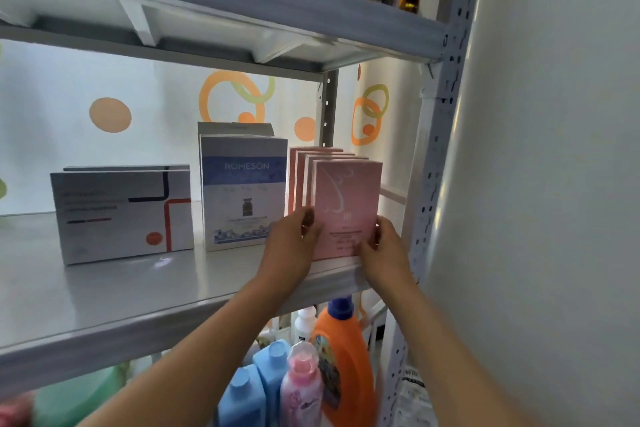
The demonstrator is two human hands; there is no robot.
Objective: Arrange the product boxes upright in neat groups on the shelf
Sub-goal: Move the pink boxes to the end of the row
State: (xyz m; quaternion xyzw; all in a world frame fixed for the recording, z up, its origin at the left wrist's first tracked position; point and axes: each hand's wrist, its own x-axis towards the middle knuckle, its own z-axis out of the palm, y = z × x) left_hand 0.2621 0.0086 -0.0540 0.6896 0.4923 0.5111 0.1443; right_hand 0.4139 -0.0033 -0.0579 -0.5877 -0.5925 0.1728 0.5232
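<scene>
Far left of the shelf (104, 288) we've got a white box (123, 215) with red and navy lines, standing upright, another one tucked right behind it. Next over, mid frame, a blue box (244, 192) reading ROMESON, also upright with one behind. Right of that sits our row of pink boxes (346, 208), upright, packed front to back near the post. Our left hand (294, 246) grips the front pink box's left edge, fingers curled on it, and our right hand (384, 246) pinches its right edge. Bottles (332, 367) stand below at lower center.
</scene>
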